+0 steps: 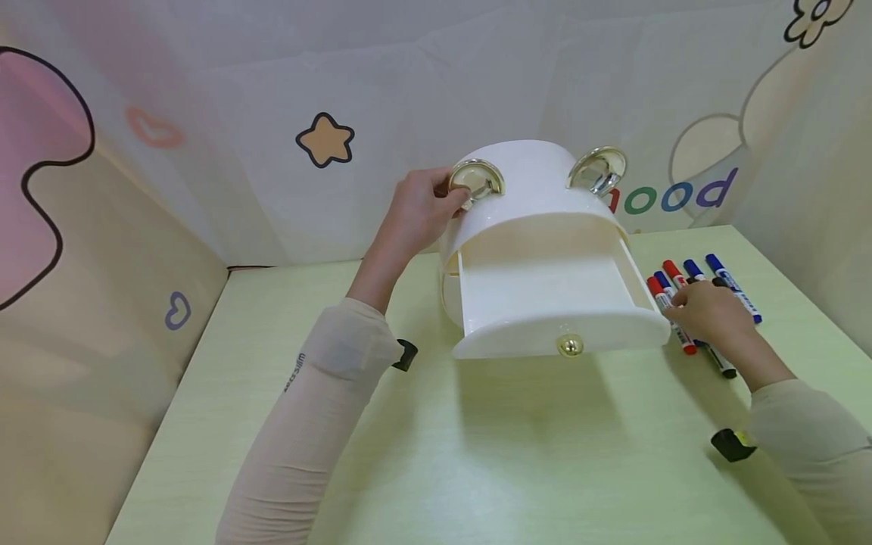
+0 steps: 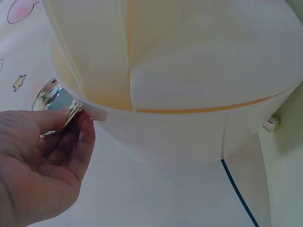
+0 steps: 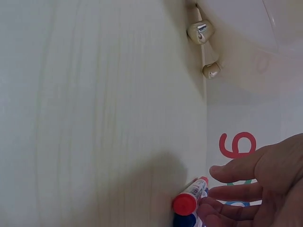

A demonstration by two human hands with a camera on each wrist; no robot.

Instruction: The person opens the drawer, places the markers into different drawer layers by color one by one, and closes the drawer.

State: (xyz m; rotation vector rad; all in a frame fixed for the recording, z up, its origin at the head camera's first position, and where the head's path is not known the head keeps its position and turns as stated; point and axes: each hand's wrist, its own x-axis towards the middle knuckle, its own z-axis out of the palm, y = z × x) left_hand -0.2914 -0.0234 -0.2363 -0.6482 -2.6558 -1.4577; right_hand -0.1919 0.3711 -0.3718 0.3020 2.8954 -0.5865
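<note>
A white rounded storage box (image 1: 524,178) has two gold ear-like discs on top and an upper drawer (image 1: 545,276) pulled out, with a gold knob (image 1: 569,345) on its front. My left hand (image 1: 417,212) pinches the left gold disc (image 2: 54,101), thumb on its face and the other fingers behind. To the right of the box, several markers lie side by side, among them a red marker (image 3: 191,196) and a blue marker (image 1: 732,286). Over them is my right hand (image 1: 718,312), thumb and fingers apart, fingertips close to the red marker; contact is unclear.
A pale green wood-grain table (image 1: 538,469) carries everything. Printed curtains (image 1: 381,83) stand behind and at both sides. Small gold feet (image 3: 200,32) show under the box. Black wrist-camera pieces (image 1: 733,445) stick out below both forearms.
</note>
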